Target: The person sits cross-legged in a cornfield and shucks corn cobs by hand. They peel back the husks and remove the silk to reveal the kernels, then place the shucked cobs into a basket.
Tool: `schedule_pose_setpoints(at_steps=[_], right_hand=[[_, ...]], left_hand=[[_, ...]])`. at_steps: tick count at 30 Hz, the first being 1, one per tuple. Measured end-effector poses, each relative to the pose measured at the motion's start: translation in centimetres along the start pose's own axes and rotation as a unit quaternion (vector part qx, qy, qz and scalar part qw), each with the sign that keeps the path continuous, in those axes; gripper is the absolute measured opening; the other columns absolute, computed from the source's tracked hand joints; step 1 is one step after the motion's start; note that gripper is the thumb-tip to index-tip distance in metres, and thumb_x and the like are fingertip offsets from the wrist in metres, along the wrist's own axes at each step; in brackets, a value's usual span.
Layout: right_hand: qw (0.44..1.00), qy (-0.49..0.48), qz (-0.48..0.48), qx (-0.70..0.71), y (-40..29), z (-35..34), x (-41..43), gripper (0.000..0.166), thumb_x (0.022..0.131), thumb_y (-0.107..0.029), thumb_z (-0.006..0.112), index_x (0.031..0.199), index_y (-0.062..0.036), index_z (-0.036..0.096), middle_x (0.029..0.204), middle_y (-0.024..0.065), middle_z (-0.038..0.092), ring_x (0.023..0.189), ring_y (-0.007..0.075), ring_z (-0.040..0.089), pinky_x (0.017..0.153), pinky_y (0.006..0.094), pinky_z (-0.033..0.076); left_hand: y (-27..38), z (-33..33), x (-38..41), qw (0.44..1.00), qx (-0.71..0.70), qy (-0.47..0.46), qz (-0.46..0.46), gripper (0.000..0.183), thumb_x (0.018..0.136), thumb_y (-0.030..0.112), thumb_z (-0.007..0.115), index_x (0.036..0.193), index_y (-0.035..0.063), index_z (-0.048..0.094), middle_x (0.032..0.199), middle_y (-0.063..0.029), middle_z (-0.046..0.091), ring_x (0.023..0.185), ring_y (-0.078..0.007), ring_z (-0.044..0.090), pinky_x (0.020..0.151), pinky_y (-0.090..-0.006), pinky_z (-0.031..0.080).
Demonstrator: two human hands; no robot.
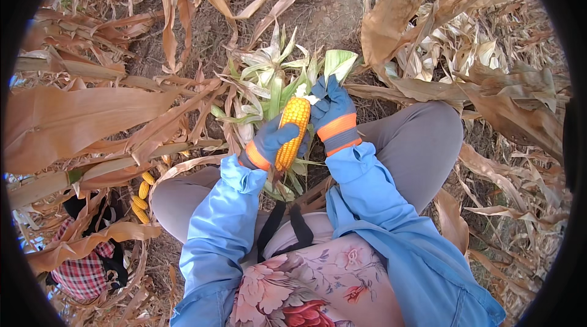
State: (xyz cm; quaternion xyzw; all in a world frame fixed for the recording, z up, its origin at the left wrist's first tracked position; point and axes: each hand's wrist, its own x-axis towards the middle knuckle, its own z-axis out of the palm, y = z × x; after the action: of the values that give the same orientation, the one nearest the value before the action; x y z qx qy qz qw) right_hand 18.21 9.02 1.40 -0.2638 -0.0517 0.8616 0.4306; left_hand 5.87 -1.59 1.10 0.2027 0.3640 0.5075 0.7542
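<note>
A bare yellow ear of corn [294, 134] lies tilted in my left hand [269, 138], which wears a dark blue glove with an orange cuff. The thumb rests across the kernels. At the ear's upper end, my right hand [331, 106], gloved alike, has its fingers closed on a pale green corn husk [340, 65]. That husk stands out above the fingers. Some fingertips are hidden behind the hand and husk. Beyond both hands lies a heap of peeled green and whitish husks [270, 68].
Several husked ears of corn [140, 203] lie on the ground at left. Near them is a person in a red plaid garment [85, 267], partly behind leaves. Dry corn stalks [50, 185] and broad leaves [82, 125] cross the left side. A leaf [399, 10] hangs at upper right.
</note>
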Motion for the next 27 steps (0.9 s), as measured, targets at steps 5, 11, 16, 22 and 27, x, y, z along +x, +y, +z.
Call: schedule_pose_setpoints(at_steps=[5, 11, 16, 22, 27], right_hand=[[0.984, -0.156, 0.047, 0.073, -0.1, -1.1, 0.8, 0.028, 0.092, -0.034, 0.048, 0.072, -0.0139, 0.043, 0.06, -0.0042, 0.035, 0.043, 0.0058, 0.027, 0.035, 0.0204, 0.021], [0.964, -0.178, 0.087, 0.175, -0.2, -0.7, 0.8, 0.029, 0.094, -0.032, 0.043, 0.07, -0.0147, 0.04, 0.058, -0.0045, 0.031, 0.043, 0.0065, 0.026, 0.035, 0.0208, 0.021], [0.938, -0.216, 0.084, 0.258, -1.4, 0.3, 0.9, 0.025, 0.093, -0.029, 0.044, 0.075, -0.0125, 0.045, 0.059, -0.0028, 0.038, 0.043, 0.0068, 0.028, 0.036, 0.0203, 0.024], [0.994, 0.083, 0.049, -0.059, -0.2, -1.1, 1.7, 0.014, 0.083, -0.02, 0.062, 0.09, -0.0103, 0.054, 0.072, 0.004, 0.055, 0.05, 0.012, 0.047, 0.043, 0.0247, 0.042], [0.968, 0.092, 0.031, -0.23, 0.8, -1.7, 1.8, 0.026, 0.079, -0.019, 0.065, 0.1, -0.0092, 0.053, 0.077, 0.0017, 0.054, 0.063, 0.0148, 0.055, 0.053, 0.0278, 0.049]], left_hand=[[-0.4, -0.2, 0.0, 0.999, -0.016, -0.024, 0.02, 0.068, 0.069, 0.045, 0.07, 0.119, 0.007, 0.044, 0.09, -0.0098, 0.057, 0.076, -0.0208, 0.056, 0.066, -0.0331, 0.048], [-0.4, 0.0, -0.2, 0.997, -0.042, -0.046, 0.037, 0.069, 0.069, 0.046, 0.07, 0.119, 0.007, 0.044, 0.091, -0.0083, 0.056, 0.076, -0.0214, 0.056, 0.066, -0.0344, 0.048], [-1.2, 0.0, 0.0, 0.975, -0.197, -0.016, 0.101, 0.067, 0.072, 0.048, 0.068, 0.12, 0.0071, 0.044, 0.092, -0.0062, 0.055, 0.075, -0.02, 0.054, 0.068, -0.0346, 0.045], [-0.3, -1.0, 1.0, 0.958, -0.189, 0.067, 0.204, 0.06, 0.078, 0.043, 0.064, 0.12, 0.006, 0.044, 0.098, -0.0071, 0.055, 0.09, -0.0232, 0.056, 0.083, -0.0401, 0.047], [0.8, -2.0, 1.1, 0.938, -0.188, 0.151, 0.25, 0.052, 0.082, 0.037, 0.062, 0.118, 0.0047, 0.046, 0.1, -0.007, 0.055, 0.092, -0.023, 0.055, 0.085, -0.0395, 0.046]])
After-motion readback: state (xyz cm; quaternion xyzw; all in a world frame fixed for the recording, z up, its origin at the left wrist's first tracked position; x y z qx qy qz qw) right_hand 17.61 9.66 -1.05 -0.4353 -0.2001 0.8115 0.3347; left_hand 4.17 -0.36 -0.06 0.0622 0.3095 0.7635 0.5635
